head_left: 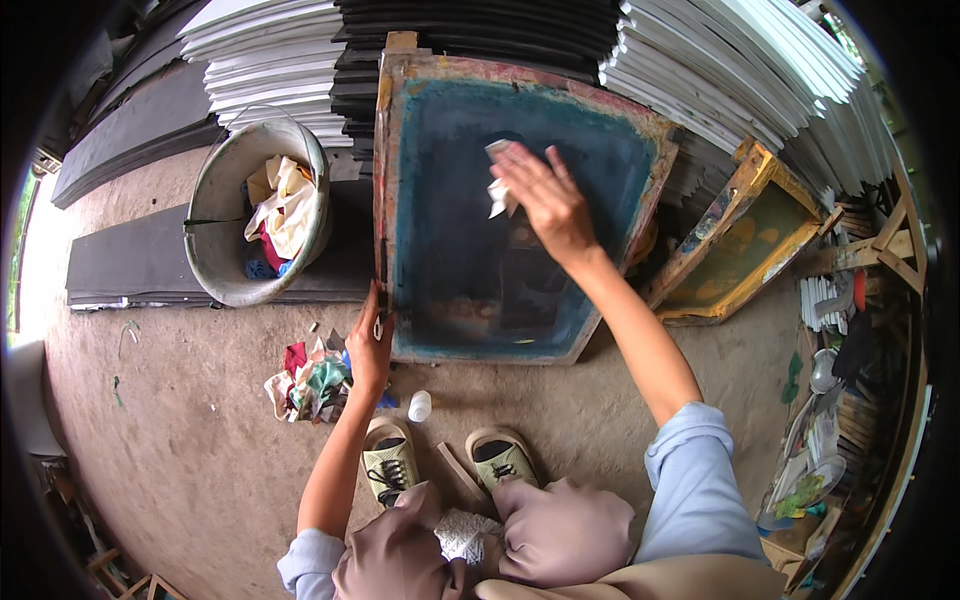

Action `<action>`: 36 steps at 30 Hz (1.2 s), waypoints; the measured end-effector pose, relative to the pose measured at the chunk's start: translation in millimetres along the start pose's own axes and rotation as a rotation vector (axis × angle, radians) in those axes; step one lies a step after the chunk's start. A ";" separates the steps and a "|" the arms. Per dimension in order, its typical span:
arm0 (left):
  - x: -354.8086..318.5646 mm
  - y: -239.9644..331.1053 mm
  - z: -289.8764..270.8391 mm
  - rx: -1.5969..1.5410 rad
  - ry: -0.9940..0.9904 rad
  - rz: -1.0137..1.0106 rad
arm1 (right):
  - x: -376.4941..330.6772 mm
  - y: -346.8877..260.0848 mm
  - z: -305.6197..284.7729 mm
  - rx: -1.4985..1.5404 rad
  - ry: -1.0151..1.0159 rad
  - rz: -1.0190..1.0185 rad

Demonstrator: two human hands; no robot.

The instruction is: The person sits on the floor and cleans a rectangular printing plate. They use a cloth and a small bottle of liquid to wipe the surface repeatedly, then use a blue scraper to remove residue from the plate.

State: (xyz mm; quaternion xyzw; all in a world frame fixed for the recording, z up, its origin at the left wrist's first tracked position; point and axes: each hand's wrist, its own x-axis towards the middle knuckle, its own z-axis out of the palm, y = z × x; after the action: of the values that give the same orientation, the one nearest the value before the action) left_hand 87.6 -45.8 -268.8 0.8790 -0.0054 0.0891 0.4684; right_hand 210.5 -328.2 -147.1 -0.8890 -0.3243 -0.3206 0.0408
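A screen-printing frame (450,230) leans upright in front of me, its wooden rim stained with paint and its mesh dark in the middle with a blue-green border. My right hand (545,195) lies on the mesh in the upper part, fingers stretched over a white rag (498,198) that it presses against the surface. Parts of the rag stick out beside the fingers; the rest is hidden under them. At the frame's lower left edge, my left hand (370,345) grips the wooden side, its fingers partly hidden.
A grey bucket (203,240) with cloths stands left of the frame. Below it lies a heap of coloured rags (310,385), near a small white cup (420,405). A smaller yellow-stained screen (745,245) leans at right. Stacked white sheets (265,60) and black sheets (480,25) rise behind.
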 end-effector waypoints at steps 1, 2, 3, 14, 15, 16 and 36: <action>-0.9 0.7 1.6 -0.002 0.019 0.003 | 4.0 6.9 -3.6 0.017 0.096 0.059; -1.6 0.8 2.7 -0.001 0.034 0.006 | 9.1 12.8 -8.7 0.052 0.200 0.087; -1.5 0.5 3.2 0.000 0.043 0.010 | 13.7 12.5 -11.0 0.076 0.269 0.209; -2.7 -2.1 3.0 0.008 0.050 0.008 | 33.5 18.7 6.6 0.180 0.346 0.222; -2.4 0.4 3.4 -0.001 0.045 -0.015 | 35.7 28.4 2.7 0.190 0.470 0.437; -3.3 2.0 5.8 -0.002 0.056 -0.010 | 33.2 25.9 4.2 0.178 0.473 0.449; -2.0 -5.5 3.3 -0.057 -0.010 0.036 | -109.9 -96.6 50.7 0.215 -0.356 -0.470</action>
State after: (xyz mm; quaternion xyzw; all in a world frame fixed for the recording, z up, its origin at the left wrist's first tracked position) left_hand 86.6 -45.6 -275.5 0.8656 -0.0262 0.0928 0.4914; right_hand 115.6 -298.5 -265.8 -0.8225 -0.5549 -0.1247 0.0020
